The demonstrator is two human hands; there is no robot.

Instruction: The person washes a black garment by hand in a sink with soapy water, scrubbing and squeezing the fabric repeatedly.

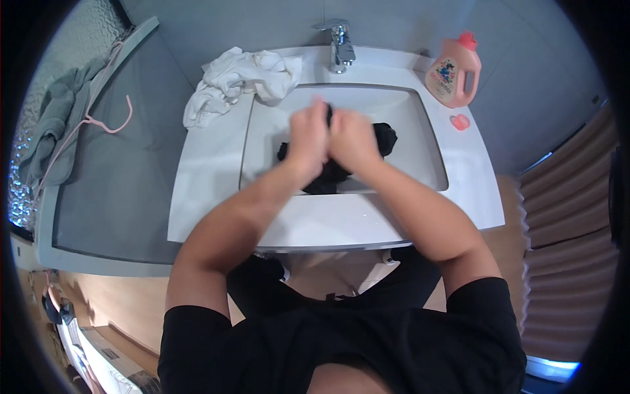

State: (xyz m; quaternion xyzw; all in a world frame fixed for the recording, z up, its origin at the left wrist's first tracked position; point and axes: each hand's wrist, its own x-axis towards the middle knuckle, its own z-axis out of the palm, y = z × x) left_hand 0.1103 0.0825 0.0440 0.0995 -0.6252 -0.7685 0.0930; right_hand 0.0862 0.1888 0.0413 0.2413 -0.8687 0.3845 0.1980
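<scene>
Both my hands are together above the white sink basin (430,164), smeared a little by motion. My left hand (308,139) is closed on a black cloth (326,178), which may be a garment. Right beside it, my right hand (354,138) grips the same black cloth, and a bit of it shows between the two hands. The rest of the cloth hangs below and spreads out to both sides in the basin, with a bunched part at the right. My fingers partly hide one another.
A chrome faucet (340,49) stands behind the basin. White crumpled cloth (239,79) lies on the counter's back left. At the back right are a pink detergent bottle (453,72) and a small pink cap (460,122). A pink hanger (105,123) and a grey towel (56,125) hang at left.
</scene>
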